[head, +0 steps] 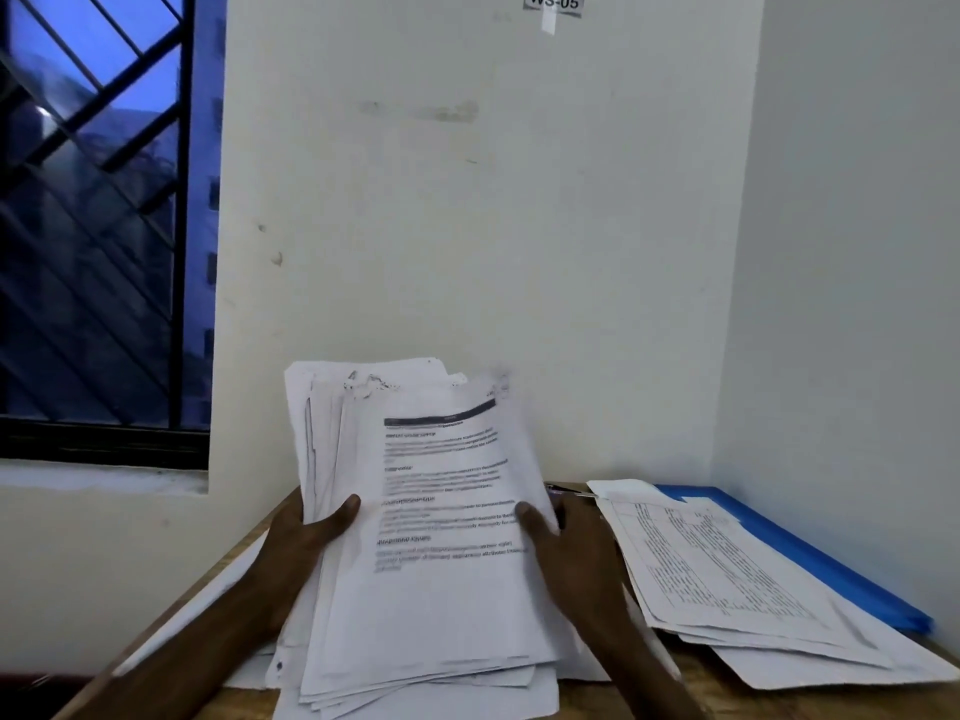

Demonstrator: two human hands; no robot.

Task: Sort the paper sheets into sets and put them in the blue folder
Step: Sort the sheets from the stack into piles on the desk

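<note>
Nearest us, our left hand (306, 537) and right hand (566, 553) hold the stack of paper sheets (441, 511) tilted up. Each thumb is pressed on the front page and the fingers are hidden behind the side edges. The stack's lower edge seems to sit on a few loose sheets (415, 709) lying flat on the desk (779, 706).

We judge the stack to be thick and fairly heavy as a whole, but each sheet is light, limp and slick against its neighbours. The edges are ragged and uneven, so single pages could slide out or fan apart. Gripping both long sides low down, as we do now, keeps it together. To peel off one page, the upper corner looks like the best place to take hold, while the other hand steadies the rest.

To our right, a second pile of printed sheets (727, 579) lies skewed on top of the blue folder (831, 563), which shows only along its far and right edges. The folder sits just beside the right wall (857, 304), so there is little room on that side. The desk's front-left edge is near, and paper hangs over it. A small object behind the right hand is too blurred to name. The back wall is close behind the desk.
</note>
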